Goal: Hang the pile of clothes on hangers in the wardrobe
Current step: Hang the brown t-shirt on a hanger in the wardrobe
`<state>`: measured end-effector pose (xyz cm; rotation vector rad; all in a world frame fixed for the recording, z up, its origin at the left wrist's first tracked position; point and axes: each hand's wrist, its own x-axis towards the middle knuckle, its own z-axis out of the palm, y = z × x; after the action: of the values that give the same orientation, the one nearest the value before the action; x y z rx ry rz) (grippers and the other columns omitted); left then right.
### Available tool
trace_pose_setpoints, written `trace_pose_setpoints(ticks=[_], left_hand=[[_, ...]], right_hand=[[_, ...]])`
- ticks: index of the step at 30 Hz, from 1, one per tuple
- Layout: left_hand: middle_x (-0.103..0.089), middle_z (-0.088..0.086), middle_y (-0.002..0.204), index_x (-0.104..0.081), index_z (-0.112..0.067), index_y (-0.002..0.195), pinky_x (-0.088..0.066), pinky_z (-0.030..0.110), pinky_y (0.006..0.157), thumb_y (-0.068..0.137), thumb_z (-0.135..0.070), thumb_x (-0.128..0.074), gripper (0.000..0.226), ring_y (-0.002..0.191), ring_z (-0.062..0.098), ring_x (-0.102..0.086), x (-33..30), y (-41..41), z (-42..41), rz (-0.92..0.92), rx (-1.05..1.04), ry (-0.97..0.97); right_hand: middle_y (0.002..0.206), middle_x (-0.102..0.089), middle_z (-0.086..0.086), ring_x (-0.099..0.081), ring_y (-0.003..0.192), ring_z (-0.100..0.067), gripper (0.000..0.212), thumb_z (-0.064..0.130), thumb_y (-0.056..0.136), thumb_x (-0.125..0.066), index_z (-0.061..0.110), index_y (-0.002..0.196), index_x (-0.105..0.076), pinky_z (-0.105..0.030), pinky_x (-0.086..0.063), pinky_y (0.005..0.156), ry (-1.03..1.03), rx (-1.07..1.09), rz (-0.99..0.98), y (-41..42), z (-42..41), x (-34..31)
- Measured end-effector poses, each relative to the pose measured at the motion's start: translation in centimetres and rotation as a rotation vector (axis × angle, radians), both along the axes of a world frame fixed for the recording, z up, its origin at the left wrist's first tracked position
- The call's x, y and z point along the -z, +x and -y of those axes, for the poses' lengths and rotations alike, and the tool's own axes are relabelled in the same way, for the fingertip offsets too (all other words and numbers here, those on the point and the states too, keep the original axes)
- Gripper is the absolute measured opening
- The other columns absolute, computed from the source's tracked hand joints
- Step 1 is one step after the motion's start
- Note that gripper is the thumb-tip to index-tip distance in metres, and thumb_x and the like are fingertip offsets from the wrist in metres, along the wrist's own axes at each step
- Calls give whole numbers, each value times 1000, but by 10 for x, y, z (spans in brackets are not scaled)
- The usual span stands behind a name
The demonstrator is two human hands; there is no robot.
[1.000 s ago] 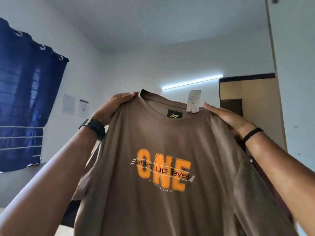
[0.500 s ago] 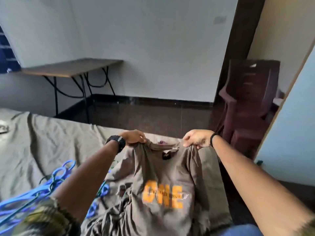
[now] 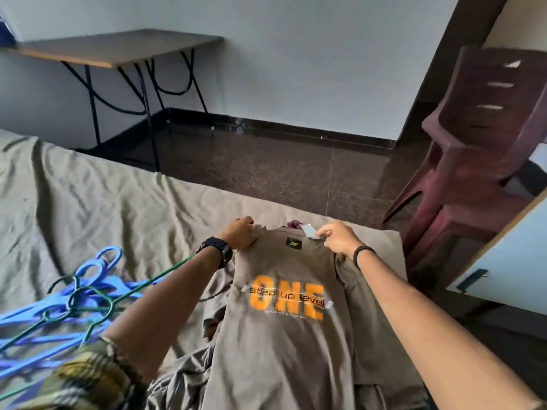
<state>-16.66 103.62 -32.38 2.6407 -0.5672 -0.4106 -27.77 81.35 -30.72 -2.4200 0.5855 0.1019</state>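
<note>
Hands reach forward with both arms outstretched: the left hand (image 3: 238, 236), a black watch (image 3: 217, 251) on its wrist, grips the left shoulder of one brown T-shirt (image 3: 284, 329), and the right hand (image 3: 337, 241) pinches the right shoulder by the collar. T-shirt lies print-up on the olive bedsheet (image 3: 88, 202). Blue and green hangers (image 3: 59, 306) lie tangled left, count unclear. Two stacked maroon chairs (image 3: 479, 149) stand right.

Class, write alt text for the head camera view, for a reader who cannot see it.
Both hands, left hand and right hand, grip the shoulders of a brown T-shirt printed "ONE", laid front up on a bed. Blue and green hangers lie at its left; a table and stacked maroon chairs stand beyond.
</note>
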Motion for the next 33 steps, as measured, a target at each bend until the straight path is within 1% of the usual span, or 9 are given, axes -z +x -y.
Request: trace_pose_setpoints(ticks=[6,10,14,17,21,23,25,28,33], left_hand=[[-55,15,116,-57,-5,120,-34,23,86,90,-9,-59,31,103,27,-55,35,-51,-79,161,-128,-350],[-57,16,115,-61,-6,115,-39,32,91,85,-10,-60,30,105,35,-56,65,-88,-153,205,-200,-262],[-58,20,120,-62,-5,116,-48,46,86,79,-33,-41,50,102,42,-58,78,-115,-208,264,-348,-42],[-52,25,130,-58,-7,124,-49,50,89,81,-34,-40,54,111,44,-55,80,-125,-237,351,-476,75],[-30,16,150,-29,-16,148,-33,46,104,92,-29,-49,60,134,36,-32,87,-131,-255,161,-683,193],[-47,17,134,-37,-11,143,-37,47,99,92,-23,-47,54,124,39,-41,94,-136,-258,168,-636,193],[-60,17,113,-53,-7,126,-45,49,86,86,-12,-46,40,107,40,-53,97,-135,-262,232,-635,113],[-63,12,109,-56,-9,119,-45,43,78,84,1,-52,36,98,37,-59,90,-137,-261,333,-664,-89],[-67,7,101,-47,-13,129,-43,34,71,86,-9,-66,47,85,30,-63,54,-133,-244,421,-674,-469]], right_hand=[[99,-70,-10,-60,91,-15,34,-15,80,-46,3,92,-73,-15,-38,74,127,-50,290,4,-82,15],[88,-67,-3,-58,79,-14,31,-11,77,-50,9,84,-73,-23,-43,75,185,-347,367,10,-174,28],[116,-62,-20,-57,111,-30,36,-13,78,-48,-2,106,-69,-17,-33,93,166,-626,248,22,-256,42],[153,-30,-16,-35,138,-27,57,-8,85,-41,7,140,-45,-24,-23,112,22,-791,78,35,-290,56],[159,-15,-10,-39,134,-32,70,1,93,-39,23,153,-14,-36,-34,108,-247,-890,-51,50,-296,77],[151,-31,-11,-42,129,-34,58,11,97,-41,19,152,-21,-38,-33,106,-376,-905,-55,51,-294,84],[133,-51,-9,-46,121,-32,36,24,99,-44,16,133,-50,-39,-34,99,-540,-903,22,50,-293,77],[111,-65,-6,-46,116,-26,28,35,96,-50,19,110,-67,-36,-30,95,-652,-933,164,44,-284,55],[98,-66,-9,-60,99,-29,19,29,90,-60,13,96,-70,-37,-44,85,-292,-831,286,31,-242,8]])
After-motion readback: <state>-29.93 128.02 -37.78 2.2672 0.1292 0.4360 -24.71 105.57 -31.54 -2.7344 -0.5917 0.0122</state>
